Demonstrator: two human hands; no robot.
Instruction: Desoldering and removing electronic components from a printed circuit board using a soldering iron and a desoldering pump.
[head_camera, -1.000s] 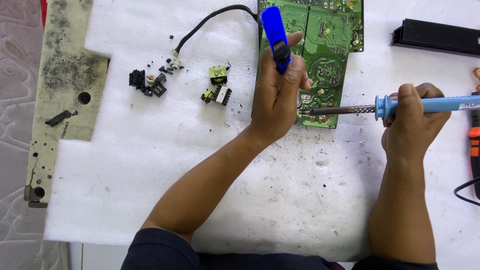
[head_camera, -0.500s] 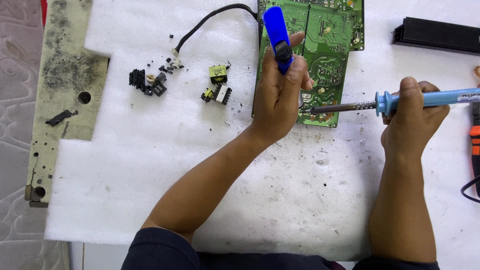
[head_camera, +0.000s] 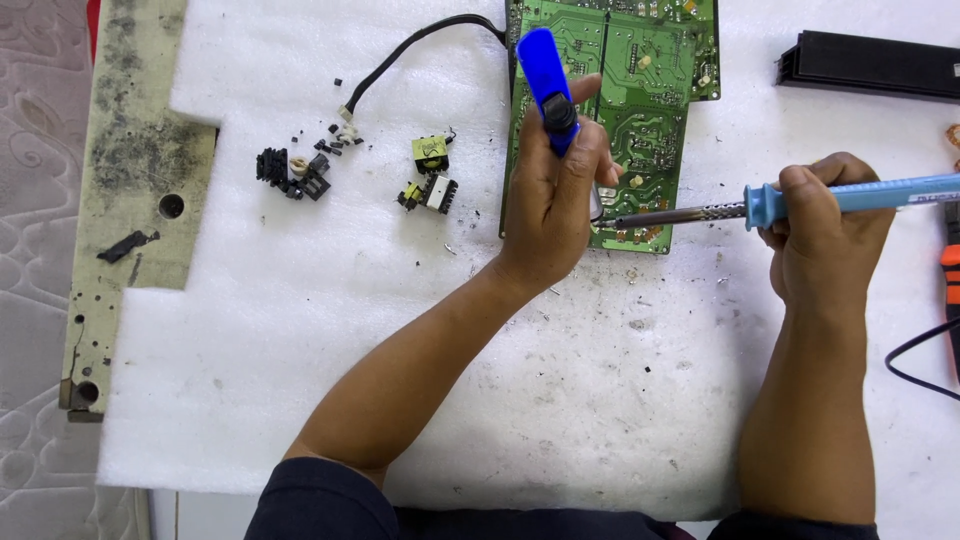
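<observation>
My left hand (head_camera: 556, 200) grips a blue desoldering pump (head_camera: 544, 82), held upright over the lower left part of a green circuit board (head_camera: 640, 120). My right hand (head_camera: 825, 225) holds a soldering iron with a blue handle (head_camera: 860, 195); its metal tip (head_camera: 625, 220) points left and touches the board just beside my left hand's fingers. The board lies solder side up on white foam (head_camera: 400, 350).
Removed parts lie left of the board: two yellow transformers (head_camera: 428, 172), a black piece and small bits (head_camera: 295, 172). A black cable (head_camera: 420, 50) runs from the board. A black heatsink (head_camera: 865, 65) sits top right, an orange tool (head_camera: 950, 290) at the right edge. A worn panel (head_camera: 130, 200) lies left.
The iron's tip has slid a little left along the board toward my left hand. The pump and left hand stay nearly still.
</observation>
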